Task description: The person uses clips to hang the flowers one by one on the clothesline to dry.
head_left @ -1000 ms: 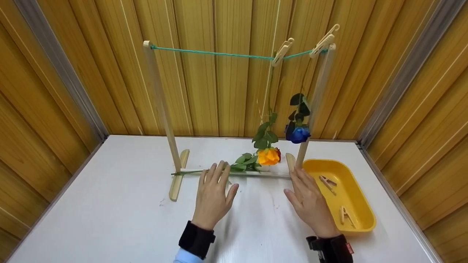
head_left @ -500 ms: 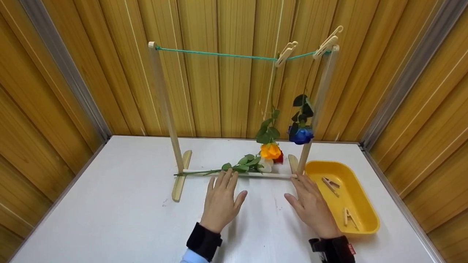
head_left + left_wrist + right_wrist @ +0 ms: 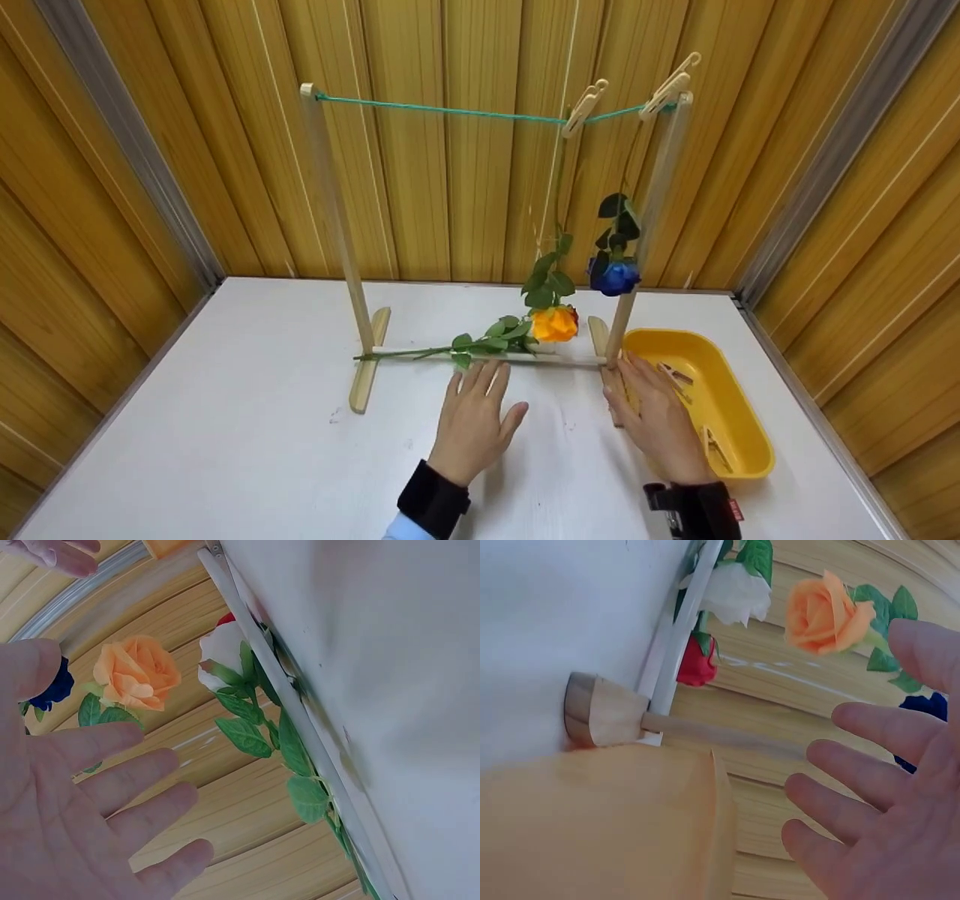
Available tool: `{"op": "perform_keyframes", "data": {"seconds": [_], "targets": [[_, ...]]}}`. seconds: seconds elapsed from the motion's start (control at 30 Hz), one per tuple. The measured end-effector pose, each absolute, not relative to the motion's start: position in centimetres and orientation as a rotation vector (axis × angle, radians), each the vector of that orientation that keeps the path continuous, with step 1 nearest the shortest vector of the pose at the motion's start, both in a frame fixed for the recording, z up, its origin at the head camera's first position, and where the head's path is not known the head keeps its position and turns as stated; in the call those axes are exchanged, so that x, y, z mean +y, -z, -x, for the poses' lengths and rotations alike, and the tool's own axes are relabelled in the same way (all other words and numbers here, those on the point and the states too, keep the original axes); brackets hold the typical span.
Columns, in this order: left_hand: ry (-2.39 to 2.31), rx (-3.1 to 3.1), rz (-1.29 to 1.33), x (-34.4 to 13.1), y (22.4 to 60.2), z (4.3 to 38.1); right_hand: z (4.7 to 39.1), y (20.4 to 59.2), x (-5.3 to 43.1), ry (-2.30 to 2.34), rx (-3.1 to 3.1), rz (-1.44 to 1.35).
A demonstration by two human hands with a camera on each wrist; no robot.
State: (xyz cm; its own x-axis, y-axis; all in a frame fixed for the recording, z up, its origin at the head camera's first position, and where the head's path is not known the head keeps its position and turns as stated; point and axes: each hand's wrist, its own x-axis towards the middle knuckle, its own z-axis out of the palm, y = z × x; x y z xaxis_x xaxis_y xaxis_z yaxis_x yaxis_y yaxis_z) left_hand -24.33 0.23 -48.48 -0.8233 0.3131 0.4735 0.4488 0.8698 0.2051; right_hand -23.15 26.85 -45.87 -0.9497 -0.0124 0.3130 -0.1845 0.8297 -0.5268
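My left hand (image 3: 476,424) is held palm down with straight, spread fingers, just in front of the stand's bottom bar (image 3: 562,360). It holds nothing. Near its fingertips, green stems and leaves (image 3: 487,345) lie along the bar. They lead to a white rose (image 3: 223,652) and a red rose (image 3: 697,664), mostly hidden behind the orange rose (image 3: 555,324) in the head view. My right hand (image 3: 660,420), also straight-fingered and holding nothing, overlaps the left side of the yellow tray (image 3: 761,454). The orange rose and a blue rose (image 3: 615,276) hang upside down from clothespins (image 3: 585,109) on the green cord (image 3: 450,111).
Two wooden posts, the left post (image 3: 337,225) and the right post (image 3: 660,195), carry the cord. Feet such as the left foot (image 3: 361,386) stand on the white table (image 3: 225,435). Loose clothespins (image 3: 716,448) lie in the tray. Wood-patterned walls (image 3: 480,187) enclose the table.
My left hand has drawn back from the stems and shifted right. My right hand has moved slightly right, farther over the tray. The hanging roses stay on the cord.
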Motion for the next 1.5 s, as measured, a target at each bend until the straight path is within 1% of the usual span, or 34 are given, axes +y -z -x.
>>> {"op": "perform_keyframes", "data": {"seconds": [0.2,0.5,0.83,1.17,1.5], "targets": [[0.425,-2.621,0.585,1.3,48.1,24.1,23.0,45.3,28.4,-0.829,-2.651,-0.141],[0.395,-2.636,0.677,4.5,47.5,23.3,22.4,44.8,31.7,-0.827,-2.754,-0.001],[0.368,-2.638,0.797,8.4,47.4,22.3,22.7,44.5,35.1,-0.753,-2.983,0.135],[0.365,-2.579,0.908,10.6,47.9,21.4,22.4,44.7,36.1,-0.863,-3.223,0.261],[0.363,-2.6,0.922,10.5,48.2,21.5,22.4,45.8,36.4,-0.785,-3.395,0.244]]}}
